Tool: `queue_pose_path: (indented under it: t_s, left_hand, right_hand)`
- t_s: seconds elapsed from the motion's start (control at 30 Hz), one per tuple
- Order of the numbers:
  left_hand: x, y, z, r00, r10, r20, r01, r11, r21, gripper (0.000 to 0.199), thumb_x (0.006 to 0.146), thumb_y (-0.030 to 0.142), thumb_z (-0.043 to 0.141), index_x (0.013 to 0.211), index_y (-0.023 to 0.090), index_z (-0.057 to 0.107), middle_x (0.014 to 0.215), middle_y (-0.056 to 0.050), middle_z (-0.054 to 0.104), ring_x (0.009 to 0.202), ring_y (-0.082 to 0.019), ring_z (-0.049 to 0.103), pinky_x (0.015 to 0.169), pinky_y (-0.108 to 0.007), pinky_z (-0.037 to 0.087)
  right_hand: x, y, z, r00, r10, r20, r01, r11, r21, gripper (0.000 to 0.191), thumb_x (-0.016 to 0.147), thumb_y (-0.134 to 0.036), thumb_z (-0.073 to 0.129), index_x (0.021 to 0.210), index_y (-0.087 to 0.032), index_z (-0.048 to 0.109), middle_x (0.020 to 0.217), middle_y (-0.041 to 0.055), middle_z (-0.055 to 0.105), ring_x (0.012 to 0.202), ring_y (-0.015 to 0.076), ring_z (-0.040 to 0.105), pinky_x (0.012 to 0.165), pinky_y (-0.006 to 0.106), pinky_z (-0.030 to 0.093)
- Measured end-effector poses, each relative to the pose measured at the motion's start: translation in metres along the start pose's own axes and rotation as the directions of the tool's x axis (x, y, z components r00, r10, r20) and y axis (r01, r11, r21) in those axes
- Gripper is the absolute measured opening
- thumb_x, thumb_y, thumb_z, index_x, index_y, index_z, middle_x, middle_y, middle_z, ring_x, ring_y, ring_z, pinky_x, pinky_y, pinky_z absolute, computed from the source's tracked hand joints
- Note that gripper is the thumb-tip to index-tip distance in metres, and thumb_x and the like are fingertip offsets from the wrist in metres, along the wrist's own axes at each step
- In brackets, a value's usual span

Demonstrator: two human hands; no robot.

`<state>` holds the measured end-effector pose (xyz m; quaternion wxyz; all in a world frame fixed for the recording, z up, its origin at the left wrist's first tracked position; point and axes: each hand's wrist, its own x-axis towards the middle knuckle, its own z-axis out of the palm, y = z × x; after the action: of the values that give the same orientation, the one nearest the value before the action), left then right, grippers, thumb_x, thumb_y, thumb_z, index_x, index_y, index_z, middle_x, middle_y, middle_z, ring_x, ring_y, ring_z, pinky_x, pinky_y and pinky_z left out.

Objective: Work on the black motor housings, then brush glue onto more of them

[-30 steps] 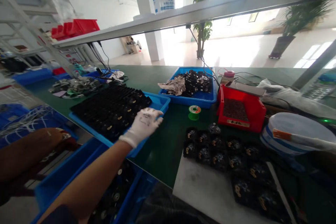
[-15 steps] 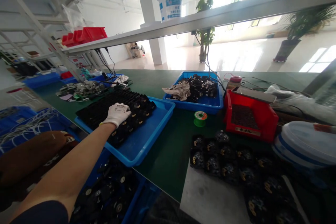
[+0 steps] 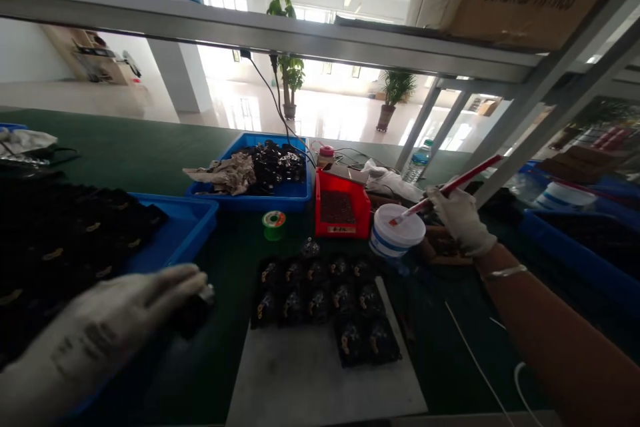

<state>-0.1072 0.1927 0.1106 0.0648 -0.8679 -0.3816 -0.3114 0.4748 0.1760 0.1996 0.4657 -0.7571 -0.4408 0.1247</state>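
Since the near left of the shot is pretty dark, take this with a pinch of salt, but the left hand (image 3: pixel 95 340) in its white glove looks narrowed to a pinch on a small dark part (image 3: pixel 193 315) with a shiny bit at its tip. Just behind it sits a blue tray (image 3: pixel 175 220) packed with black parts (image 3: pixel 75 233) showing brass bits, so there's plenty left there. Dead ahead on the green counter (image 3: pixel 220 247) is a white board (image 3: pixel 320 380), with rows of finished-looking dark parts (image 3: pixel 320 300) bunched at its far end and its near end bare. So a decent batch is out, with room to spare. Each one has a small brass piece showing.

Over on the right, the gloved right hand (image 3: pixel 463 220) is closed around a long red-and-white stick (image 3: pixel 447 190), its tip resting over the lid of a white tub with blue stripes (image 3: pixel 397 230). Farther back are a green spool (image 3: pixel 273 223), a red bin (image 3: pixel 343 213) of tiny dark bits, and a blue tray (image 3: pixel 295 200) heaped with more black parts (image 3: pixel 273 167) beside crumpled paper (image 3: pixel 225 173).
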Motion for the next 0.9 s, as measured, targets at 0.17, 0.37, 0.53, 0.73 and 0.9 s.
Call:
queue_pose_path:
  t_s: [0.17, 0.37, 0.53, 0.73, 0.9]
  left_hand:
    - [-0.029, 0.107, 0.039, 0.819, 0.506, 0.269, -0.534, 0.845, 0.035, 0.051, 0.092, 0.004, 0.049, 0.13, 0.032, 0.072, 0.125, 0.0, 0.08, 0.095, -0.019, 0.075, 0.085, -0.031, 0.059]
    - [-0.03, 0.139, 0.065, 0.892, 0.41, 0.19, -0.415, 0.91, -0.012, 0.036, 0.094, 0.026, 0.06, 0.127, 0.024, 0.072, 0.123, -0.009, 0.08, 0.094, -0.024, 0.076, 0.078, -0.032, 0.061]
    - [-0.044, 0.141, 0.06, 0.956, 0.23, 0.18, -0.226, 0.973, -0.039, 0.054, 0.093, 0.008, 0.046, 0.142, 0.022, 0.062, 0.133, -0.01, 0.077, 0.111, -0.021, 0.075, 0.092, -0.028, 0.06]
    - [-0.056, 0.15, 0.059, 0.963, 0.135, 0.235, -0.125, 0.99, -0.059, 0.072, 0.088, 0.047, 0.07, 0.156, 0.028, 0.053, 0.156, -0.018, 0.059, 0.132, -0.039, 0.064, 0.099, -0.049, 0.061]
    - [-0.072, 0.152, 0.076, 0.981, -0.006, 0.196, -0.005, 0.998, 0.055, 0.057, 0.085, 0.035, 0.073, 0.142, 0.037, 0.067, 0.131, -0.015, 0.073, 0.115, -0.04, 0.071, 0.091, -0.055, 0.063]
  right_hand:
    - [0.007, -0.004, 0.022, 0.988, 0.12, 0.097, -0.112, 0.99, -0.085, 0.025, 0.105, -0.037, 0.068, 0.116, -0.014, 0.068, 0.105, 0.0049, 0.071, 0.083, 0.0166, 0.07, 0.073, 0.032, 0.062]
    - [0.01, -0.008, 0.034, 0.975, 0.216, 0.05, -0.213, 0.976, -0.048, 0.024, 0.105, -0.036, 0.067, 0.117, -0.015, 0.068, 0.108, 0.006, 0.071, 0.085, 0.0168, 0.071, 0.074, 0.033, 0.063]
    - [0.007, 0.0, 0.035, 0.971, 0.238, 0.032, -0.239, 0.967, 0.087, 0.026, 0.106, -0.037, 0.066, 0.12, -0.015, 0.067, 0.107, 0.0058, 0.071, 0.083, 0.0166, 0.071, 0.072, 0.032, 0.063]
    - [0.004, 0.012, 0.041, 0.966, 0.235, 0.108, -0.252, 0.949, 0.189, 0.025, 0.105, -0.036, 0.068, 0.118, -0.014, 0.068, 0.104, 0.005, 0.071, 0.08, 0.0154, 0.07, 0.069, 0.03, 0.062]
    - [0.009, 0.029, 0.033, 0.97, 0.179, 0.165, -0.219, 0.939, 0.267, 0.025, 0.105, -0.037, 0.067, 0.116, -0.014, 0.068, 0.103, 0.0049, 0.071, 0.08, 0.0155, 0.07, 0.069, 0.03, 0.062]
